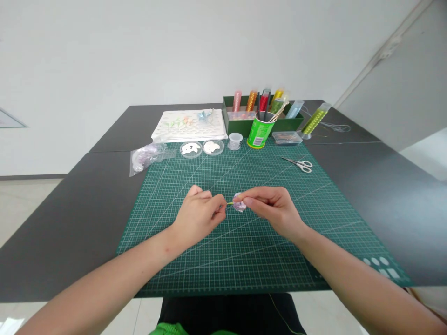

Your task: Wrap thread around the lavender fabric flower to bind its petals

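Observation:
Over the middle of the green cutting mat [223, 260], my left hand [202, 211] pinches a thin yellow-green stem [229, 203]. The stem runs to a small pale purple flower [240, 204]. My right hand [274, 207] has its thumb and forefinger closed on the flower from the right side. Both hands are raised a little in front of me, with only a short piece of stem showing between them. What lies inside the left fingers is hidden.
White-handled scissors [303, 165] lie right. Behind are a green can [259, 132], a green box [240, 126], two dishes with white pieces [191, 149] [213, 147], a lidded tub [235, 141], a white foam board [174, 132] and a plastic bag [146, 157]. A bead tube [315, 119] stands back right.

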`<state>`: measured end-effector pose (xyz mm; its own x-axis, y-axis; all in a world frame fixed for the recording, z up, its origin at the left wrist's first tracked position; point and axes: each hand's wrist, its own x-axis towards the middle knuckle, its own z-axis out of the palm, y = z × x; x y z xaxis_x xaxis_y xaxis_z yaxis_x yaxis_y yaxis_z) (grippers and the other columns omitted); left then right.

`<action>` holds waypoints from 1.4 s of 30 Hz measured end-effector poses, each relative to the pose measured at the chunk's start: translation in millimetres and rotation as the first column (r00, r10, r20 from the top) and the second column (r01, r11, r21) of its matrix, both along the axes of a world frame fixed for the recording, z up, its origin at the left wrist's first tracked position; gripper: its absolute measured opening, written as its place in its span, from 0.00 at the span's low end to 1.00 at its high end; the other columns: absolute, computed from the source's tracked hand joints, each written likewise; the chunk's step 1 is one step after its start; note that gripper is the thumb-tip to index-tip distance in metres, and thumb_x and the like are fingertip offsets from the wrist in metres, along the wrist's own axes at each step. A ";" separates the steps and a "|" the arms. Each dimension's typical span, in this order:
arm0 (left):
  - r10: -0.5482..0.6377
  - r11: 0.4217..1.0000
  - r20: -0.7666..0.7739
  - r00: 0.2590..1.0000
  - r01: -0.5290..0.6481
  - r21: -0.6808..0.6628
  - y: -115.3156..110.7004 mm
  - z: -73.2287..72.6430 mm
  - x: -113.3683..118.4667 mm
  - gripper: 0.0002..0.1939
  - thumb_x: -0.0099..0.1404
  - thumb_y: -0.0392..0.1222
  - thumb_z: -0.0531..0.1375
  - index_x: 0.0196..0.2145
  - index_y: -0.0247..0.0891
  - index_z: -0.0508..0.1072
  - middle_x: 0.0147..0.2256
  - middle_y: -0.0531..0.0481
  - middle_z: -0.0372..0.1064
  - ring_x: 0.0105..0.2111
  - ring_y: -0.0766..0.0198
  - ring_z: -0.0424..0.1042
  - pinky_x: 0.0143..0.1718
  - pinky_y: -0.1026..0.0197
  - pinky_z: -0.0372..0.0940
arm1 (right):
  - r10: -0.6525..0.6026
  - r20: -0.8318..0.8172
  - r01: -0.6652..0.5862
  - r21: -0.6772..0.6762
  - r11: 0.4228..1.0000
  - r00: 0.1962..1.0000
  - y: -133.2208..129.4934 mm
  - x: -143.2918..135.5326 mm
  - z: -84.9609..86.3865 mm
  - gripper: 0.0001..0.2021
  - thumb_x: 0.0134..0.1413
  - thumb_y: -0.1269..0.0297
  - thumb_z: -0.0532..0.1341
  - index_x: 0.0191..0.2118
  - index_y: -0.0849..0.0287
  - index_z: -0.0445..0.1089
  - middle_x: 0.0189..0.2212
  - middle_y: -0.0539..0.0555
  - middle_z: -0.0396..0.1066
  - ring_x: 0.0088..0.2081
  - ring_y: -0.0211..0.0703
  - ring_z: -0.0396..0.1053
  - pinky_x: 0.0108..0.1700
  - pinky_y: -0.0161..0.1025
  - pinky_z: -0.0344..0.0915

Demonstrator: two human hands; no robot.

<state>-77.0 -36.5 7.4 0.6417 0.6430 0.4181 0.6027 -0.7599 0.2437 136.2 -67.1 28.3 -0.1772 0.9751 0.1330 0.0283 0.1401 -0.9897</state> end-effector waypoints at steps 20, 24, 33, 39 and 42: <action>-0.235 0.972 0.190 0.953 0.236 0.020 -10.3 7.4 3.3 0.08 0.70 0.31 0.56 0.33 0.40 0.67 0.20 0.64 0.64 0.21 0.71 0.65 0.36 0.60 0.57 | -0.035 0.020 0.036 -0.097 0.995 0.999 22.6 4.4 -19.7 0.09 0.55 0.56 0.69 0.37 0.53 0.85 0.21 0.50 0.73 0.22 0.36 0.59 0.24 0.35 0.53; -0.194 0.981 0.260 0.946 0.178 0.083 -11.3 9.1 1.9 0.07 0.69 0.31 0.57 0.35 0.41 0.68 0.20 0.64 0.66 0.21 0.71 0.67 0.35 0.59 0.57 | 0.075 0.030 -0.071 -0.128 0.989 0.997 27.3 5.2 -26.8 0.09 0.54 0.57 0.69 0.36 0.54 0.85 0.35 0.55 0.82 0.35 0.45 0.73 0.37 0.40 0.66; 0.042 0.994 0.383 0.923 -0.075 0.073 -4.4 9.0 -2.2 0.05 0.71 0.35 0.59 0.35 0.41 0.70 0.19 0.64 0.68 0.18 0.70 0.65 0.36 0.57 0.59 | 0.320 0.139 -0.286 -0.216 0.933 0.937 24.3 6.9 -28.4 0.16 0.59 0.52 0.66 0.40 0.58 0.84 0.16 0.44 0.56 0.21 0.32 0.46 0.25 0.34 0.42; 0.201 0.979 0.338 0.919 -0.195 -0.053 -0.8 9.2 -1.8 0.08 0.71 0.37 0.57 0.31 0.42 0.69 0.16 0.63 0.67 0.19 0.67 0.64 0.36 0.58 0.59 | 0.442 0.162 -0.400 -0.237 0.886 0.883 22.0 12.3 -21.3 0.18 0.60 0.52 0.66 0.43 0.61 0.84 0.16 0.45 0.55 0.21 0.31 0.44 0.23 0.35 0.40; 0.253 0.967 0.318 0.914 -0.228 -0.113 0.8 9.7 -2.4 0.08 0.70 0.38 0.57 0.31 0.42 0.69 0.16 0.63 0.68 0.20 0.66 0.65 0.37 0.57 0.59 | 0.479 0.176 -0.437 -0.229 0.870 0.860 20.7 13.8 -18.9 0.18 0.61 0.52 0.66 0.43 0.62 0.84 0.16 0.45 0.55 0.20 0.31 0.44 0.22 0.35 0.40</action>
<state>-79.4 -35.7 17.1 0.2992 0.7970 0.5247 0.6422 -0.5749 0.5071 150.0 -46.4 9.4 -0.6138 0.7792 -0.1269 0.2229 0.0168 -0.9747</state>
